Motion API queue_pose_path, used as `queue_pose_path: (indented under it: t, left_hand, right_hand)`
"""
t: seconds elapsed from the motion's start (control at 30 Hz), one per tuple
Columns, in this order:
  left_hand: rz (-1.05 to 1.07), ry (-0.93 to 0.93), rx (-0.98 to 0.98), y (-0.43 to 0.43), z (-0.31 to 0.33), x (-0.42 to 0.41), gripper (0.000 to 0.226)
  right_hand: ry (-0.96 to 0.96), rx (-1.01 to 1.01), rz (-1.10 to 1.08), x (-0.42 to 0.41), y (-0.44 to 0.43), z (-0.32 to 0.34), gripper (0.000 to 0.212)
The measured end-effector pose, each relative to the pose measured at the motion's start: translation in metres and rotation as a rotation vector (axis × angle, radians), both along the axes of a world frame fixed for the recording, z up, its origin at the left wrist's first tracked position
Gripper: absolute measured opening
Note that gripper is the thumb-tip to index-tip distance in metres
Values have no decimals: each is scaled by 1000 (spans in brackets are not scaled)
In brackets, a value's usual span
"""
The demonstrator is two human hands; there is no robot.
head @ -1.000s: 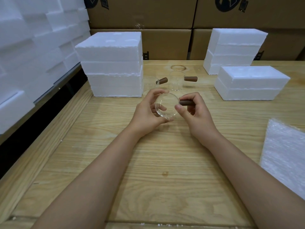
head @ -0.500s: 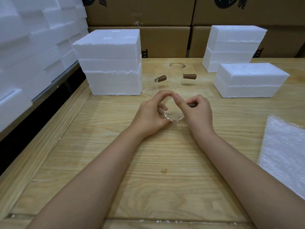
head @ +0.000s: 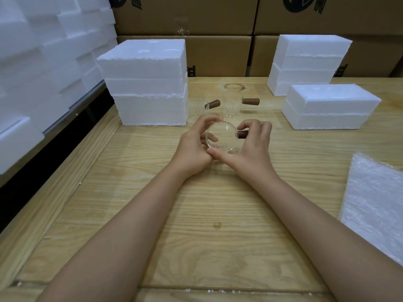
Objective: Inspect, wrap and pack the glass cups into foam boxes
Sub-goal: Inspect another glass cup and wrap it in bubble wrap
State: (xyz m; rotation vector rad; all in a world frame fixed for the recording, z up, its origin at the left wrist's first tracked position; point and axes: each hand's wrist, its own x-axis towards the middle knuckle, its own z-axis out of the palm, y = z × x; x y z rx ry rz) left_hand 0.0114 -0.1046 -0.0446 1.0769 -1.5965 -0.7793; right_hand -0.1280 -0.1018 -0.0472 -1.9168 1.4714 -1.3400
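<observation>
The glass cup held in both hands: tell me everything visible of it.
The glass cup is clear and round, with a short brown handle sticking out sideways. It is tipped so a circular end faces the camera. The left hand curls round its left side; the right hand pinches the handle, thumb beneath.

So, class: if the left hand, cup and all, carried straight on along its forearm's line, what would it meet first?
Probably the standing glass cup just beyond the left hand and held cup; depth is unclear, so it may pass above.
</observation>
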Motion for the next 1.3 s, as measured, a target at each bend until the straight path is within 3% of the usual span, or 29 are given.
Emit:
queue_pose_path:
  t: [0.17,0.23,0.37,0.57,0.7,0.87,0.97,1.2,1.3]
  left_hand:
    - [-19,93,37,-1,1,3,70]
    - [-18,105,48,-2,0,3,70]
    - [-58,89,43,-3,0,5,73]
    - [-131,72,49,-1,0,6,119]
    - [-141,-86,-43,-4,-3,5,124]
    - [-90,-62,-71,-6,-6,3,85]
    - [-80,-50,-44,-8,-8,3,76]
    - [-51,-52,-38,-7,-7,2,70]
    - [-53,-84,-55,-7,-7,2,70]
  right_hand:
    - [-591,0,155,-11,-6,7,13]
    - [-707,22,193,-16,-10,8,17]
    - [-757,37,175,-16,-10,9,17]
    - [-921,98,4,-16,-10,14,10]
    - [-947,163,-32,-15,-13,13,19]
    - [-897,218,-81,-12,-14,10,27]
    - [-797,224,-141,-12,-14,7,29]
    - [-640,83,-54,2,-6,8,11]
    - [-585,98,-54,6,-4,7,14]
